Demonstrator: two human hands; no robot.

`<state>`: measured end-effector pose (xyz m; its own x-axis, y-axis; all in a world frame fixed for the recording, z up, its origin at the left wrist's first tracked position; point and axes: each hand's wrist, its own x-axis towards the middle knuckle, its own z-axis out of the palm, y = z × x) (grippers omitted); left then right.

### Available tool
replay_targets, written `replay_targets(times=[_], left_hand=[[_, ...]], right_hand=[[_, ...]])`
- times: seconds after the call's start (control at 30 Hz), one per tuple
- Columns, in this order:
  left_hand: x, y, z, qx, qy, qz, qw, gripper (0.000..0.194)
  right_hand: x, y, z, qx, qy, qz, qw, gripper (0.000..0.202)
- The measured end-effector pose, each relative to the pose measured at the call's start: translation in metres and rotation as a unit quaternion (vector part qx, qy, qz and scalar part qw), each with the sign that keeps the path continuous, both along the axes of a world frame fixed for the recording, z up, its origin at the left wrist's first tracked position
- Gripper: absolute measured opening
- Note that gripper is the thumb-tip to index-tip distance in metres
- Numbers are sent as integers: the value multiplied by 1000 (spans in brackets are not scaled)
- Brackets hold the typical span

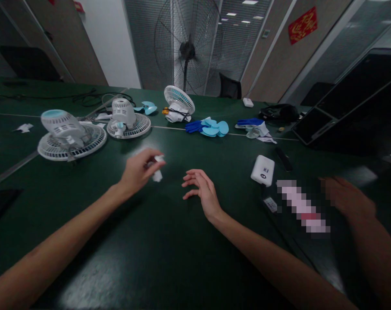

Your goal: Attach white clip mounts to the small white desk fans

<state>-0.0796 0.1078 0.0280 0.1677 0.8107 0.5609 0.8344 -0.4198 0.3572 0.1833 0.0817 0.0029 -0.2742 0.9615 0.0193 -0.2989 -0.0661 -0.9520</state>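
My left hand [139,170] is closed round a crumpled white tissue [157,174], held over the green table [124,258]. To its right, my right hand [203,191] has its fingers apart and slightly curled, holding nothing. A white box-shaped device marked 12 [263,170] lies right of my right hand, with a dark cable running from it. Beyond my hands, light blue fan blades [216,128] rest beside a blue glove [194,126].
Two white fan heads [72,137] [129,122] lie face down at the left; another fan [179,103] stands mid-back. Gloves [253,128], a dark phone-like object [283,158] and a black case [353,103] are at the right. Another person's blurred hand [350,198] is at the far right.
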Motion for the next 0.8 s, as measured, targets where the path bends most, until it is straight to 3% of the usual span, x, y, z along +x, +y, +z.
replay_targets(times=[0.07, 0.1, 0.17, 0.27, 0.33, 0.4, 0.47, 0.53, 0.6, 0.67, 0.73, 0.8], left_hand=[[49, -14, -3, -39, -6, -176, 984, 30], [69, -20, -4, -48, -7, -234, 971, 31], [93, -27, -3, -44, 6, -263, 964, 36], [91, -22, 4, -34, -11, -224, 974, 46], [69, -9, 11, -10, -31, -160, 987, 40], [34, 6, 16, 55, -36, -14, 998, 36], [-10, 19, 17, 111, -38, 168, 979, 44], [-57, 25, 11, 109, -50, 298, 947, 65], [-98, 26, 1, 62, -56, 359, 930, 80], [-126, 24, -9, 16, -78, 386, 919, 66], [-141, 24, -17, 39, -101, 413, 904, 53], [-146, 27, -20, 64, -138, 448, 881, 59]], right_hand=[[0, 0, 2, -56, 81, 63, 993, 46], [0, -1, 4, -95, 112, 103, 984, 52], [1, -2, 7, -176, 145, 176, 958, 64], [3, -2, 9, -239, 156, 217, 934, 72], [4, -1, 10, -248, 161, 212, 931, 72], [5, 0, 10, -250, 167, 207, 931, 72], [6, 1, 11, -250, 176, 209, 929, 71], [5, 0, 12, -250, 180, 209, 928, 69], [4, 0, 12, -245, 173, 202, 932, 69], [3, 1, 13, -235, 162, 190, 939, 69], [2, 1, 14, -224, 157, 178, 945, 69], [2, 1, 14, -216, 154, 168, 949, 69]])
